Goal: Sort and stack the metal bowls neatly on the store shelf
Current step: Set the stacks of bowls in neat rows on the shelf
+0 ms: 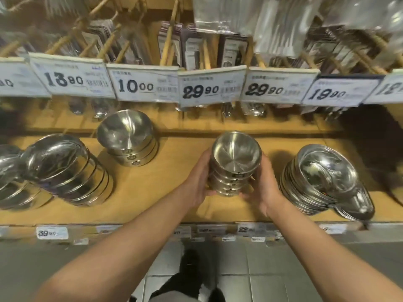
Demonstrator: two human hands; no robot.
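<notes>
A stack of several small metal bowls (234, 162) stands upright near the middle of the wooden shelf (152, 192). My left hand (197, 177) grips its left side and my right hand (262, 184) grips its right side, fingers curled around the lower bowls. A stack of three wider bowls (127, 140) sits back left of it. A leaning stack of shallow bowls (65, 171) lies at the left. Another stack of shallow dishes (320, 179) sits at the right, its lower dishes slid out toward the shelf's front.
A row of price tags (200, 88) hangs above the shelf, with packaged utensils (174, 44) on pegs behind. More metal dishes (8, 171) sit at the far left edge. Small labels (52, 233) line the shelf's front edge; tiled floor (261, 269) lies below.
</notes>
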